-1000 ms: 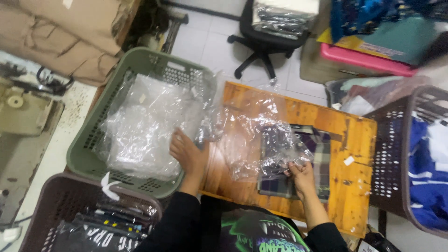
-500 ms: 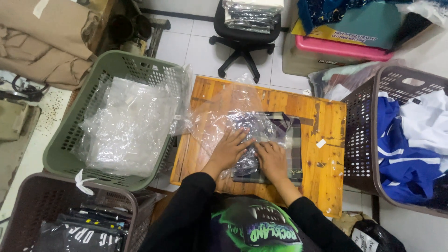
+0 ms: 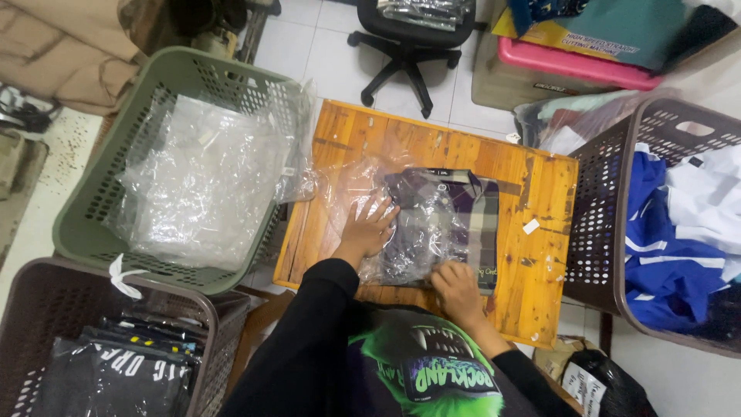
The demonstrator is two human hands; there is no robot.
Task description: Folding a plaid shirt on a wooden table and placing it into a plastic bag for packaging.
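On the wooden table [image 3: 532, 185] lies a folded dark plaid garment [image 3: 463, 224], partly covered by a clear plastic bag [image 3: 363, 181]. The left hand [image 3: 369, 228] presses flat on the bag with fingers spread, while the right hand [image 3: 457, 287] has its grip closed on the bag's near edge by the garment. A green basket [image 3: 93, 193] left of the table holds more clear bags, a brown basket [image 3: 46, 309] holds packed dark items, and another brown basket [image 3: 598, 193] on the right holds blue and white clothes.

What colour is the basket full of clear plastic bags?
The basket is pale green. The head view shows it, left of the wooden table.
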